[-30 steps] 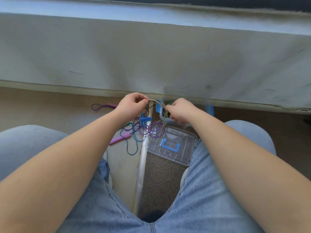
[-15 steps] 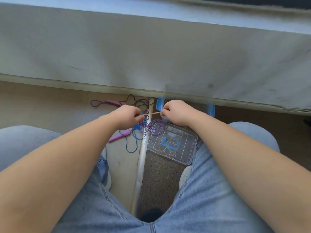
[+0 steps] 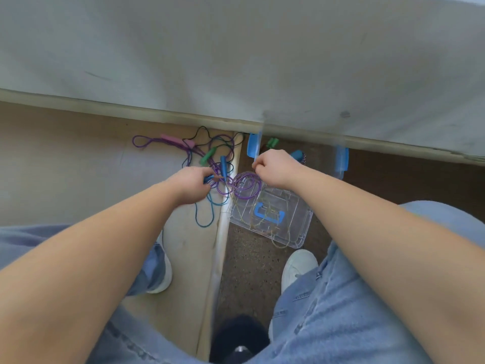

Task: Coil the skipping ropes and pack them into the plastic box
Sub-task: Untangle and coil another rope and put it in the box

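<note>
Purple cord (image 3: 246, 185) lies in loose loops on the floor between the two hands, overlapping the near corner of a clear lid (image 3: 294, 227). The lid lies flat on the dark speckled floor (image 3: 249, 271) and has a blue carry handle (image 3: 269, 214). Left grip (image 3: 193, 185): fingers curled round a short blue rope handle (image 3: 208, 179), low over the tangle. Right grip (image 3: 278, 168): fingers curled in, thumb against forefinger; cannot tell whether a cord is pinched there. The remaining ropes are uncoiled on the beige board (image 3: 78, 166) by the wall: a pink handle (image 3: 169, 139), a green handle (image 3: 208, 156), a second blue handle (image 3: 223, 165) and a teal cord (image 3: 207, 216) trailing toward the person. A thin yellowish cord (image 3: 280, 240) is draped across the lid and off its near edge. The plastic box (image 3: 339, 177) stands beyond the right grip against the wall foot, its blue latches (image 3: 253, 145) raised. Inside it a pair of green handles (image 3: 273, 142) and a blue one (image 3: 298, 154) show. White shoes (image 3: 298, 264) sit on either side of the floor strip.
</note>
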A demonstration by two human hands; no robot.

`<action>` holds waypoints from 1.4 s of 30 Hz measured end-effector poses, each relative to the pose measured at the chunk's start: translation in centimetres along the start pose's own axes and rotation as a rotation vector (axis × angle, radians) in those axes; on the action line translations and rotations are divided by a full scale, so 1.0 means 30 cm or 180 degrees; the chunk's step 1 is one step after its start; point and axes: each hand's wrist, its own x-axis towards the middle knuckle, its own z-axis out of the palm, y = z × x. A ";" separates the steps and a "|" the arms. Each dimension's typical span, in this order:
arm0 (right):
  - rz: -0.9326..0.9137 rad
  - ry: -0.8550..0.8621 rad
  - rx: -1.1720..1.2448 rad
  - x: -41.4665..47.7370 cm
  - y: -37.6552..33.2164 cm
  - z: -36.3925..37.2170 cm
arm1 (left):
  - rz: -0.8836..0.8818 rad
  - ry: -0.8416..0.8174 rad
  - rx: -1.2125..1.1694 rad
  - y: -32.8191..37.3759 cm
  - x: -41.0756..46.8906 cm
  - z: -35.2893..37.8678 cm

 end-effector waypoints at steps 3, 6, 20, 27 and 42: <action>-0.0047 -0.0002 0.0082 0.078 0.004 0.071 | 0.0024 -0.0078 0.0144 -0.026 0.066 0.043; 0.0051 0.0021 0.0262 0.159 0.027 0.138 | 0.0021 -0.0036 0.0131 -0.055 0.140 0.090; 0.0461 -0.0440 0.0156 0.454 0.078 0.410 | 0.0303 -0.0287 0.0685 -0.113 0.514 0.214; 0.0566 -0.0939 0.0136 0.516 0.117 0.453 | 0.0513 -0.0438 0.1448 -0.099 0.621 0.223; 0.0696 -0.0779 0.0534 0.413 0.081 0.369 | 0.0583 0.0298 0.1666 -0.086 0.446 0.160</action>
